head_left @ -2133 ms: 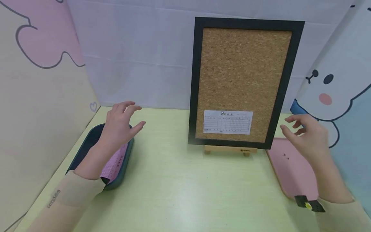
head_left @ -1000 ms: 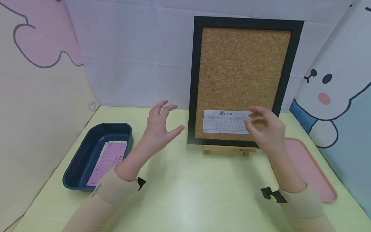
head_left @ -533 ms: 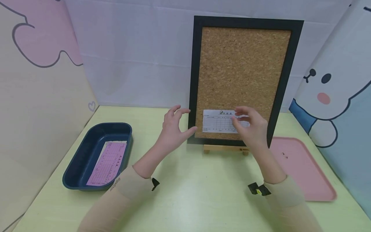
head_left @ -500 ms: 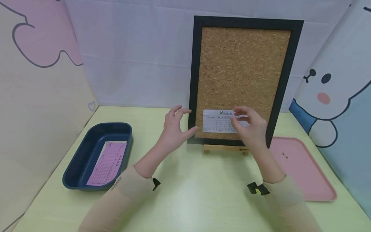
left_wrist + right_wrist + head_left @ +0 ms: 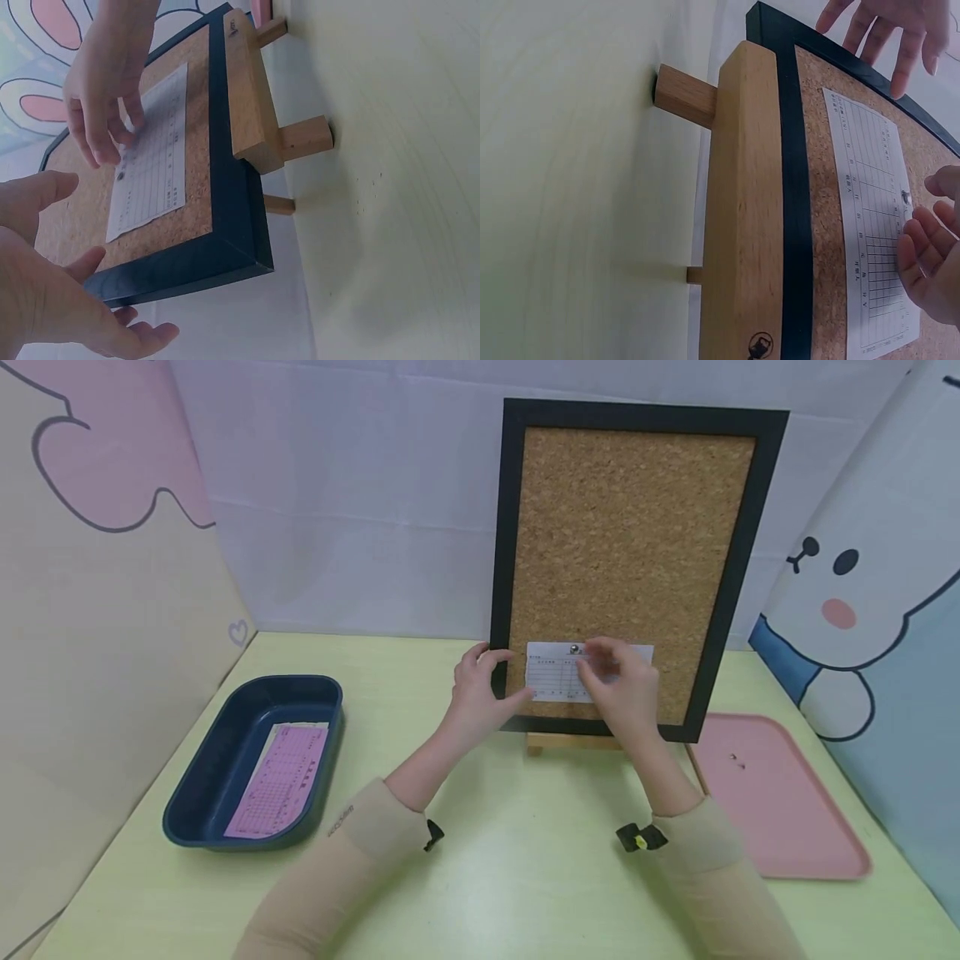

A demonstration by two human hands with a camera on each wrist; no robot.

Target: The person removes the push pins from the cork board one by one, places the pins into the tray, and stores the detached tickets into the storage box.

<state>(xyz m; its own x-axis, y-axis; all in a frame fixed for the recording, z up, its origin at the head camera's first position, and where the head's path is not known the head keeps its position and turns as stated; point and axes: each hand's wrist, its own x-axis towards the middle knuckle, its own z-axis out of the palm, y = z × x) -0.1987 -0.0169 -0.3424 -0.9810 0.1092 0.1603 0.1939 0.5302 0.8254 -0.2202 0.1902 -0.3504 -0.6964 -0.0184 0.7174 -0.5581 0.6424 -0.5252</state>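
My left hand (image 5: pixel 477 697) is at the lower left edge of a black-framed cork board (image 5: pixel 637 543), thumb and fingers spread around the frame. In the left wrist view its fingers straddle that edge. A white printed form (image 5: pixel 550 678) hangs low on the cork, with a round metallic push pin (image 5: pixel 574 648) at its top edge. Over the form's right half is my right hand (image 5: pixel 628 689), its thumb and fingertips parted and right beside the pin. The right wrist view shows a gap between those fingers and the pin (image 5: pixel 905 197). Part of the form is hidden behind this hand.
The board stands on a small wooden easel (image 5: pixel 566 742). To the left lies a dark blue tray (image 5: pixel 217 777) with pink printed slips (image 5: pixel 277 781) in it. On the right a pink tray (image 5: pixel 787 814) bears a few tiny pins (image 5: pixel 737 762). Patterned walls enclose the table.
My left hand has moved right from over the blue tray to the board's left edge. My right hand has come left from beside the pink tray to the form and its pin.
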